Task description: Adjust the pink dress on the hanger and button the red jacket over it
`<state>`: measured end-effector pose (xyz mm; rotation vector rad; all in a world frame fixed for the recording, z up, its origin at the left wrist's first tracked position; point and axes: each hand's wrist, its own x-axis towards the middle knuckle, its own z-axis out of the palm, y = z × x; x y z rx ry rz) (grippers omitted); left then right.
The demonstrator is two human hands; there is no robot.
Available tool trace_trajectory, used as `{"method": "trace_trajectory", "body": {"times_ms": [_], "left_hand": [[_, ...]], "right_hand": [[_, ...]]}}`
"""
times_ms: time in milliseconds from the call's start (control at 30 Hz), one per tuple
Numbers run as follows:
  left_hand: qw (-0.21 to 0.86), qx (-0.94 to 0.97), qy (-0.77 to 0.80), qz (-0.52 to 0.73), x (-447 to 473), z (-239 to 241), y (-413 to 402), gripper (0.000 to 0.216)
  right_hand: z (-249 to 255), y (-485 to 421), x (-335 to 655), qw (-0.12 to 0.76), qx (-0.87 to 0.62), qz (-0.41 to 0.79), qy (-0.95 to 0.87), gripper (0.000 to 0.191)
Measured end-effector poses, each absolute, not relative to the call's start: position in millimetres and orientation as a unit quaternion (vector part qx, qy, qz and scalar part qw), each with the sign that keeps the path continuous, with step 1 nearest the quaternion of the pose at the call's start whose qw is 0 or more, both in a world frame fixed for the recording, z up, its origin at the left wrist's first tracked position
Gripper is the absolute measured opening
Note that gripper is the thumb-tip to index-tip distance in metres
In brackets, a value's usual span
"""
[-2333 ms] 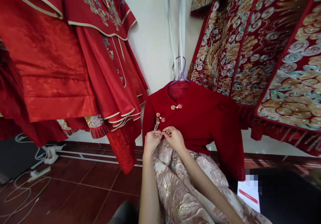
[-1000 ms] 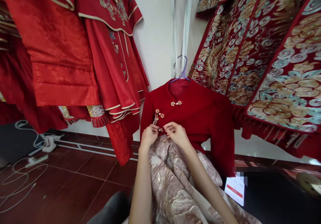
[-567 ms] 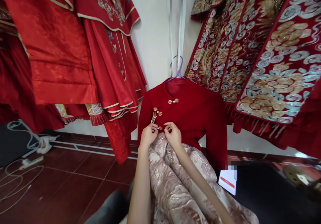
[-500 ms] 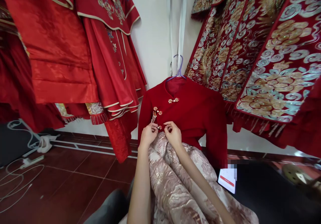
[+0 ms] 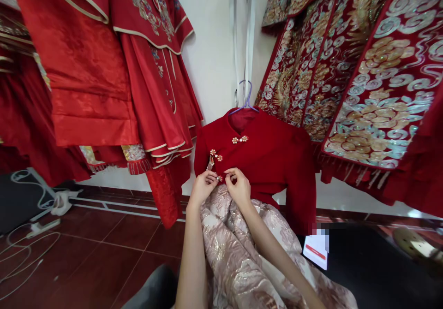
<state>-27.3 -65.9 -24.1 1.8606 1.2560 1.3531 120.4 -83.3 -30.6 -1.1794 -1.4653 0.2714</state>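
A dark red jacket [image 5: 263, 157] hangs on a purple hanger [image 5: 247, 103]. A flower-shaped bead fastening [image 5: 240, 139] sits at its collar. More flower buttons [image 5: 216, 155] run down the slanted front opening, with a beaded tassel [image 5: 210, 165] hanging there. My left hand [image 5: 204, 187] pinches the jacket's front edge beside the lowest flower button [image 5: 219, 178]. Just to the right, my right hand [image 5: 238, 185] is closed, thumb and forefinger together; whatever is between them is too small to make out. Below both hands spreads a pale pink-silver brocade cloth [image 5: 238, 253].
Red garments [image 5: 93, 87] hang at the left, and embroidered dark red panels [image 5: 374, 87] at the right. A phone [image 5: 315, 250] lies on a black surface [image 5: 374, 267]. White cables [image 5: 31, 244] and a power strip [image 5: 43, 227] are on the tiled floor.
My left hand has shifted slightly left and the tassel now hangs a little differently beside it. My right hand stays almost in place. The view has moved slightly.
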Motion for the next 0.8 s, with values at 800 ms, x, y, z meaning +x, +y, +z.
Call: {"method": "trace_trajectory", "body": {"times_ms": [800], "left_hand": [[0.4,0.608,0.441,0.526,-26,-26,-48,0.028]], "right_hand": [[-51,-59,123,0.601,-0.498,0.119,-0.613,0.022]]}}
